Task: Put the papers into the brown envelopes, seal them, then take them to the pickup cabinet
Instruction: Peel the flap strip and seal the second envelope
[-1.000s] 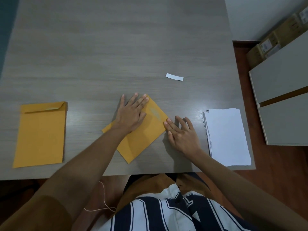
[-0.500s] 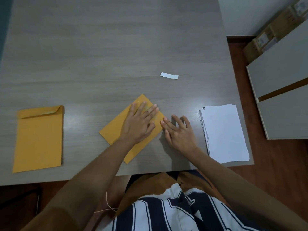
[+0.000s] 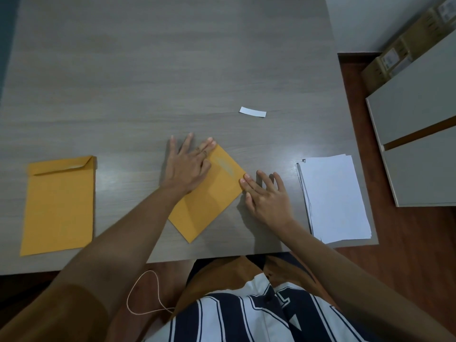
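Note:
A brown envelope [image 3: 212, 193] lies tilted on the grey table [image 3: 148, 70], its flap end pointing up and to the right. My left hand [image 3: 187, 166] presses flat on its upper left part, fingers straight and partly over the table. My right hand [image 3: 264, 193] rests flat beside the envelope's right corner, fingertips touching that corner. A second brown envelope [image 3: 59, 206], flap folded down, lies at the left. A stack of white papers [image 3: 333, 196] sits at the table's right edge.
A small white paper strip [image 3: 253, 112] lies on the table beyond the envelope. White cabinet tops [image 3: 419, 134] stand to the right over a wooden floor, with cardboard boxes [image 3: 394, 53] behind them. A thin cord [image 3: 143, 292] hangs near my lap.
My left hand slid right along the envelope's flap, then back to the upper left. The right hand stayed by the right corner.

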`<state>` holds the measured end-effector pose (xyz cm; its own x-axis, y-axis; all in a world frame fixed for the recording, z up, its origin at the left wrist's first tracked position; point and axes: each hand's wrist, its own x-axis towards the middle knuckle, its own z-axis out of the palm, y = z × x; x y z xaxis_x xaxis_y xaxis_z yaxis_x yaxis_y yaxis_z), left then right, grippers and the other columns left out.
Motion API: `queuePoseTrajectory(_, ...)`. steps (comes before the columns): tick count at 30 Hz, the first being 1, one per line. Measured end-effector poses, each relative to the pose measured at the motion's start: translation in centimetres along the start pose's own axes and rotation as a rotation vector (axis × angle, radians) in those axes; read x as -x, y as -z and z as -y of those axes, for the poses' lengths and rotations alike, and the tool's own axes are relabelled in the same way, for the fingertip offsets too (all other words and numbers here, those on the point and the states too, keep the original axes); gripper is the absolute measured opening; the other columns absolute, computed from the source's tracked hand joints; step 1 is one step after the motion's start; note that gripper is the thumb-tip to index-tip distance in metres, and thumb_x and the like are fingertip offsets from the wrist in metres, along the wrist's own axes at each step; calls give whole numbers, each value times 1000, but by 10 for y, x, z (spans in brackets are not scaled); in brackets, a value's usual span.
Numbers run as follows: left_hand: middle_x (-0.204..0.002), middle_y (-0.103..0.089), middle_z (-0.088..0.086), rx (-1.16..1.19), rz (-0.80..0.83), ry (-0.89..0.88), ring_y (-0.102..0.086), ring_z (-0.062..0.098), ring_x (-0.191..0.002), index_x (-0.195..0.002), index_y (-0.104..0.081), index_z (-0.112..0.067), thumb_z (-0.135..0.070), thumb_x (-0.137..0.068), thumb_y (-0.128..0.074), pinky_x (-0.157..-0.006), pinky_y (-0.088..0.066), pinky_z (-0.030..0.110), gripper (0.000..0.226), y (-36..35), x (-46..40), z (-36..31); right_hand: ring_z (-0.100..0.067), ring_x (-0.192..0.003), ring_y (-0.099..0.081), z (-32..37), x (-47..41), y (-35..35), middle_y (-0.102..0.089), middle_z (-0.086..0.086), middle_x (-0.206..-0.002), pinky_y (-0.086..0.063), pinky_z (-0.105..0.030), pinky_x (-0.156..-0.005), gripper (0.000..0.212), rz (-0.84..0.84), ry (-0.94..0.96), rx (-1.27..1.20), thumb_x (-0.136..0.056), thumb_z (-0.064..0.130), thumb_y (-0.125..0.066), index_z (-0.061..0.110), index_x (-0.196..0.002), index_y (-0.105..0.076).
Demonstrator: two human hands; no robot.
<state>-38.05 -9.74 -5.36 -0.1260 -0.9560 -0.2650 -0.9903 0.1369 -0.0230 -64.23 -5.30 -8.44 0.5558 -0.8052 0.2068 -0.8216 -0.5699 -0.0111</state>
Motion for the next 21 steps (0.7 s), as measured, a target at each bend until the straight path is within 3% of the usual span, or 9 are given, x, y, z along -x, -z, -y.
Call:
queuePoseTrajectory(4, -162, -2, -18, 0, 27, 6, 3, 26, -152, -156, 1, -34, -47, -102, -15, -116, 4, 63, 57, 4, 2, -7, -30, -122, -57, 3, -6, 7, -68, 7, -124, -39, -53, -105, 40, -23, -36, -4, -99, 35, -38, 23, -121, -69)
queuePoseTrajectory(9, -164, -10, -6, 87, 1, 26, 1, 27, -152, -157, -14, -23, -52, -99, -27, -119, 4, 58, 66, -6, 14, -13, -31, -115, -59, -6, -23, 15, -72, 10, -115, -36, -52, -105, 33, 9, -135, -24, -92, 39, -50, 26, -107, -76)
queuePoseTrajectory(13, -163, -15, 7, 201, -17, 105, -4, 26, -152, -154, -24, -12, -54, -94, -39, -121, 2, 50, 75, -16, 25, -19, -34, -114, -56, -5, -44, 20, -70, 3, -121, -36, -51, -104, 48, 188, -106, -5, -92, 52, -43, 18, -110, -73)
queuePoseTrajectory(17, -153, -38, 17, 229, -178, 51, -29, 32, -146, -138, -51, -4, -43, -86, -63, -120, -20, 50, 66, -21, 36, -24, -32, -105, -55, -2, -56, 22, -66, 0, -122, -42, -46, -93, 44, 269, -114, 67, -93, 46, -44, 14, -111, -68)
queuePoseTrajectory(21, -149, -45, 13, 235, -227, 49, -37, 32, -140, -136, -55, -7, -52, -87, -48, -116, -28, 49, 67, -25, 36, -25, -31, -95, -54, -7, -56, 18, -64, -1, -122, -42, -46, -87, 38, 234, -151, 99, -95, 39, -42, 15, -111, -66)
